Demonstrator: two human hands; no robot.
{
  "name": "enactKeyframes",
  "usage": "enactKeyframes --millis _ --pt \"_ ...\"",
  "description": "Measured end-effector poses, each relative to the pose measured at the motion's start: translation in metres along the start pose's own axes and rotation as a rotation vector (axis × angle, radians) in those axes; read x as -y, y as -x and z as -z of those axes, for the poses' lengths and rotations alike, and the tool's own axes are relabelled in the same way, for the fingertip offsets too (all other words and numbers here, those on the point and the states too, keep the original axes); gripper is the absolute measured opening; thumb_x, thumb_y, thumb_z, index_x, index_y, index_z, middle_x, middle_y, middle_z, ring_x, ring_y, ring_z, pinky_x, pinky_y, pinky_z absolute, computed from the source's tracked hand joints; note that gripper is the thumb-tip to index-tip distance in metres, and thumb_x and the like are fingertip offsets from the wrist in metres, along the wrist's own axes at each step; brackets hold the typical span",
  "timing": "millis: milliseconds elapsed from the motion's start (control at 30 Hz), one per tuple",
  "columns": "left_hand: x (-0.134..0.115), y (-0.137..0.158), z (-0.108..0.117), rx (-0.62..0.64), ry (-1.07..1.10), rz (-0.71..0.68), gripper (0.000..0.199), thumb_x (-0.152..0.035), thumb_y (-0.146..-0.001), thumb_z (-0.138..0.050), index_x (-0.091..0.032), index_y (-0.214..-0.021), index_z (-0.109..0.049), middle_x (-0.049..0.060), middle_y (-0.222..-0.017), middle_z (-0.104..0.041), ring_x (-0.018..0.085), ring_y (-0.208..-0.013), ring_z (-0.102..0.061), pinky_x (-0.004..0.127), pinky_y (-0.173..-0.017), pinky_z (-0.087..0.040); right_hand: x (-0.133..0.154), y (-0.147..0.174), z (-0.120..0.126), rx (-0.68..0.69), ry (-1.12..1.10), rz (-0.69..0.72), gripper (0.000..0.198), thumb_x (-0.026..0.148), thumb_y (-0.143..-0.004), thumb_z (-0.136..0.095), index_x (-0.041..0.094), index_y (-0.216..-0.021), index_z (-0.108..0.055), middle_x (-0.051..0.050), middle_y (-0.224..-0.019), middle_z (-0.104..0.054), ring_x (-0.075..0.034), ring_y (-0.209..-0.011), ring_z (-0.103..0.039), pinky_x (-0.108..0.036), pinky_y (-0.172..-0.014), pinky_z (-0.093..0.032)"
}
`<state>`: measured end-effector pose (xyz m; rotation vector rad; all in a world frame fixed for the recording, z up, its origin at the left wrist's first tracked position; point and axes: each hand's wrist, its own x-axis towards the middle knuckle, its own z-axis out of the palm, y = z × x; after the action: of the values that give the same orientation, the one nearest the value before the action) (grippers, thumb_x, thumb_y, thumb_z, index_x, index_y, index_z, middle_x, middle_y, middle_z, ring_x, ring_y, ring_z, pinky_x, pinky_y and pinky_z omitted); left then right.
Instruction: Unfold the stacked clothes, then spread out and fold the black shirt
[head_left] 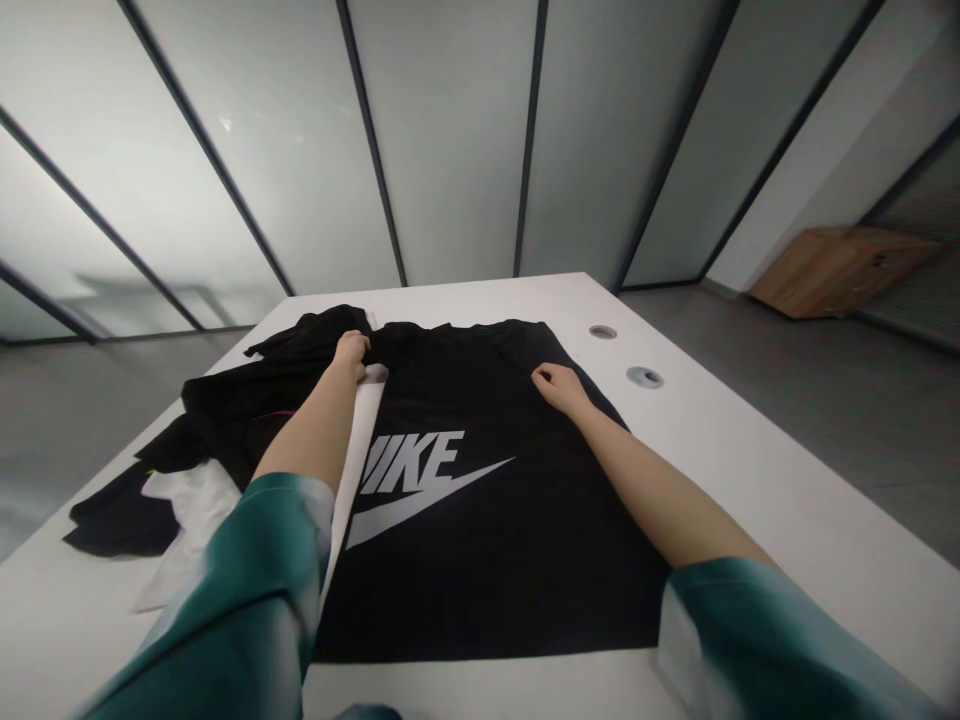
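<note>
A black T-shirt point(510, 545) with a pale grey NIKE print and swoosh lies flat on the white table, its collar end away from me. The first letter of the print is cut off at the shirt's left edge, where the cloth turns under. My left hand point(352, 352) is closed on the shirt's upper left edge near the shoulder; its fingertips are partly hidden. On the upper right part of the shirt, my right hand point(561, 387) is curled in a pinch against the black cloth.
A loose heap of dark clothes point(225, 410) lies along the table's left side, with a white garment point(199, 495) among it. Two round grommets point(645, 377) are set in the white tabletop point(750, 480) at right. Frosted glass panels stand behind; a wooden cabinet point(832, 270) is far right.
</note>
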<state>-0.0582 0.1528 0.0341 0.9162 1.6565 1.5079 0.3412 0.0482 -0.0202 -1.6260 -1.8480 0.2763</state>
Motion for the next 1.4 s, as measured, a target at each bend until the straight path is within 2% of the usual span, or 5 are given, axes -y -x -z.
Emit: enactKeyframes --millis 100,300,500,800,1400 --pt "-0.013 0.013 -0.019 0.04 0.023 -0.227 0.021 -0.008 -0.061 -0.054 -0.022 -0.075 -0.049 -0.001 -0.077 -0.062 0.017 -0.082 -0.065 0.032 -0.079 -0.056 0.0 0.0 0.001 0.014 -0.002 -0.003 0.021 0.026 -0.085 -0.052 0.019 -0.077 -0.07 -0.004 -0.072 -0.067 -0.018 -0.064 -0.056 -0.028 -0.063 -0.038" --pt "-0.02 0.062 -0.054 0.758 -0.175 -0.449 0.022 -0.008 -0.067 -0.054 -0.016 -0.085 -0.063 0.007 -0.094 -0.074 0.018 -0.084 -0.069 0.038 -0.087 -0.055 -0.002 0.001 0.001 0.012 -0.003 0.012 0.021 0.026 -0.085 -0.052 0.019 -0.078 -0.07 -0.004 -0.075 -0.069 -0.018 -0.068 -0.058 -0.028 -0.064 -0.039" --pt "0.0 0.061 -0.042 0.318 -0.559 -0.553 0.025 -0.021 -0.082 -0.05 -0.015 -0.098 -0.069 0.011 -0.1 -0.074 0.024 -0.096 -0.069 0.04 -0.092 -0.053 0.0 0.001 0.001 0.023 0.022 0.0 0.02 0.025 -0.086 -0.052 0.019 -0.079 -0.071 -0.005 -0.077 -0.07 -0.018 -0.068 -0.059 -0.028 -0.064 -0.039" --pt "0.046 0.107 -0.027 0.695 -1.339 -0.719 0.066 -0.051 -0.098 -0.039 -0.012 -0.151 -0.043 0.016 -0.162 -0.033 0.03 -0.15 -0.029 0.046 -0.123 -0.021 -0.004 0.0 -0.002 0.023 0.031 0.02 0.021 0.025 -0.087 -0.052 0.019 -0.08 -0.071 -0.005 -0.08 -0.071 -0.018 -0.069 -0.058 -0.028 -0.065 -0.04" --pt "0.034 0.113 -0.08 0.798 -1.34 -0.881 0.057 -0.043 -0.101 -0.031 -0.019 -0.151 -0.046 0.009 -0.161 -0.037 0.026 -0.15 -0.03 0.04 -0.122 -0.024 -0.005 -0.001 -0.001 0.025 0.035 0.028 0.02 0.024 -0.085 -0.053 0.02 -0.08 -0.072 -0.005 -0.083 -0.071 -0.019 -0.071 -0.059 -0.029 -0.068 -0.042"
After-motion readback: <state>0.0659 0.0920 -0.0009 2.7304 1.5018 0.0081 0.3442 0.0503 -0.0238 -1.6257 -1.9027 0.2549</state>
